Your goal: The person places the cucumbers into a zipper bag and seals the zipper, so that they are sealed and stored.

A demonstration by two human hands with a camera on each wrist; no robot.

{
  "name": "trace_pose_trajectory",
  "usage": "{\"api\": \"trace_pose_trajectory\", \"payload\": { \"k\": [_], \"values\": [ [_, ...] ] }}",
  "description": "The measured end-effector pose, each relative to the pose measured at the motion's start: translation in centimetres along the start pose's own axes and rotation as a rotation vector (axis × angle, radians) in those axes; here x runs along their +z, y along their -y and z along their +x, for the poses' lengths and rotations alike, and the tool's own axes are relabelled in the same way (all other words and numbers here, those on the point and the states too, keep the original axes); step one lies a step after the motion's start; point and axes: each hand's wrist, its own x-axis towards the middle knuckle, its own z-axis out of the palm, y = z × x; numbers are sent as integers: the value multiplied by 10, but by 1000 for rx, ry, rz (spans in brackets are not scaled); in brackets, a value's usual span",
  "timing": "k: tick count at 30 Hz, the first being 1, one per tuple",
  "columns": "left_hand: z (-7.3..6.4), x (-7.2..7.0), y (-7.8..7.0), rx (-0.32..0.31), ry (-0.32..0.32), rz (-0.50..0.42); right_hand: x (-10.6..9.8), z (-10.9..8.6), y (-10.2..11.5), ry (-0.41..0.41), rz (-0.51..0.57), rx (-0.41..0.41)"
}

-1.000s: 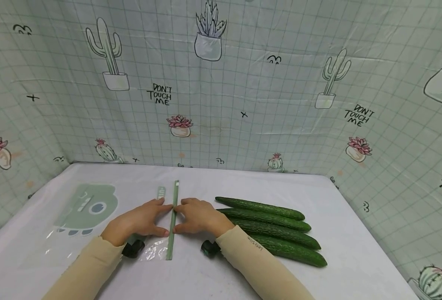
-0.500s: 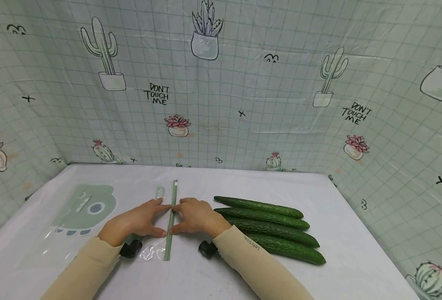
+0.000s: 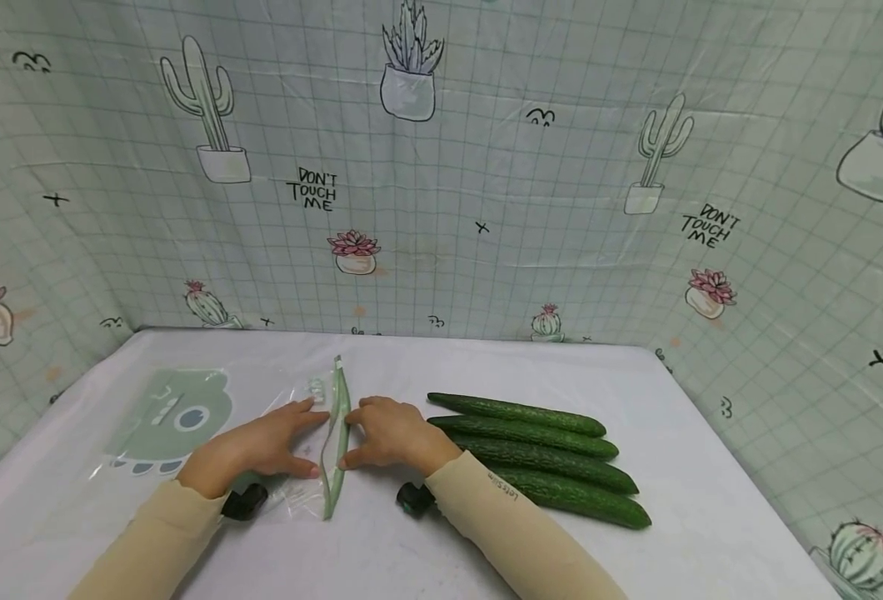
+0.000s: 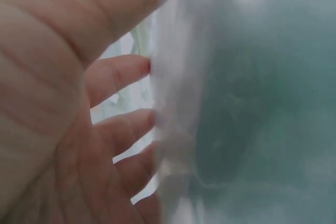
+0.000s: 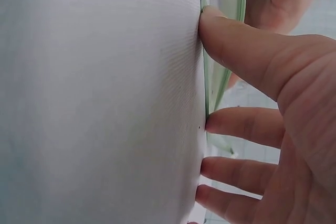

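Note:
A clear plastic zip bag (image 3: 130, 429) with a green cartoon print lies flat on the left of the table, its green zip edge (image 3: 344, 400) towards the middle. That mouth now gapes, the two strips bowed apart. My left hand (image 3: 261, 446) rests on the upper layer just left of the strip, thumb and fingers spread against the film (image 4: 178, 77). On the other side, my right hand (image 3: 392, 433) presses the right-hand strip (image 5: 206, 77) to the table with thumb and fingertips apart. Several long green cucumbers (image 3: 524, 433) lie side by side close to the right hand.
A white cloth (image 3: 486, 542) covers the table. Behind it and on both sides hangs a gridded curtain (image 3: 441, 183) with cactus drawings. Small black wrist cameras (image 3: 245, 502) sit under both wrists, low over the cloth.
My left hand has drawn left, taking the upper strip with it, and the bag's mouth has opened from a closed line to a gap. The right hand has stayed in place.

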Motion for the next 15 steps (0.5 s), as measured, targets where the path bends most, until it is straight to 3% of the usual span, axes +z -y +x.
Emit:
{"api": "trace_pose_trajectory", "payload": {
  "k": [8, 15],
  "values": [
    [-14, -4, 15, 26, -14, -12, -1, 1, 3, 7, -9, 1],
    [-19, -8, 15, 48, -10, -120, -1, 0, 3, 16, -9, 7]
  ]
}}
